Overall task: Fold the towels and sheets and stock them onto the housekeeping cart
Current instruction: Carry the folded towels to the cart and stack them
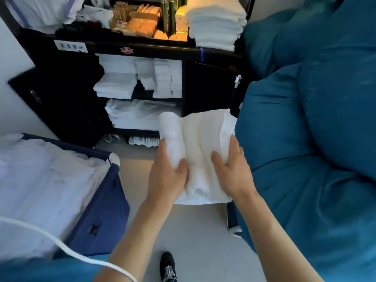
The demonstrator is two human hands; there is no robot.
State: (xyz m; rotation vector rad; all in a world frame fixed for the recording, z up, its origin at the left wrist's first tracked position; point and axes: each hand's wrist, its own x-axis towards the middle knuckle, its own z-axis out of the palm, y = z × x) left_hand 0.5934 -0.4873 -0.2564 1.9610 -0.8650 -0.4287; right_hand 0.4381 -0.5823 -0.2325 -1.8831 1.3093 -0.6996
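A folded white towel (201,157) is held in the air by both hands, in front of the open black housekeeping cart (142,51) and above the grey floor (193,241). The left hand (166,171) grips its left, rolled edge with the fingers closed around it. The right hand (232,169) holds the right side, thumb on top and the other fingers under the cloth. Behind the towel, the cart shelves carry stacks of white linen (138,78), and another towel pile (215,23) stands on the cart top. At the left is a blue laundry bin (101,210) full of white cloth; at the right, big teal bags (315,139). One black shoe (167,267) is below
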